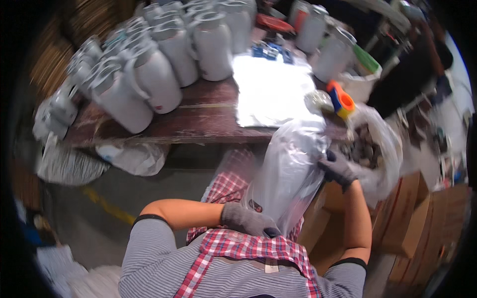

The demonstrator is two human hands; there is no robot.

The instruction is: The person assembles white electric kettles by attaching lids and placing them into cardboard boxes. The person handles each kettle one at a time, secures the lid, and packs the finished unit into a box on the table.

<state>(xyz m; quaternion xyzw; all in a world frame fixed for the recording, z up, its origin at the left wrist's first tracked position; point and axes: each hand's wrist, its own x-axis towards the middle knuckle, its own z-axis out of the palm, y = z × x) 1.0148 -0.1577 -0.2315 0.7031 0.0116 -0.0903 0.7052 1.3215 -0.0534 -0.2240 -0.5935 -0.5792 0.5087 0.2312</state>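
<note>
On the dark wooden tabletop (198,119) we see more than ten grey jugs (154,79), one white sheet (271,89) and one orange tape roll (342,99), while our gloved left hand (247,220) and right hand (338,168) both grip one clear plastic bag (290,174) above our checked apron (238,243).

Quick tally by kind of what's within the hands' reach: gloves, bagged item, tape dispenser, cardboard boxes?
Grey gloved hands: 2, left hand and right hand
Clear plastic bag with a white jug inside, held by both: 1
Orange tape dispenser: 1
Cardboard boxes: at least 2, blurred
Total: 6
</note>
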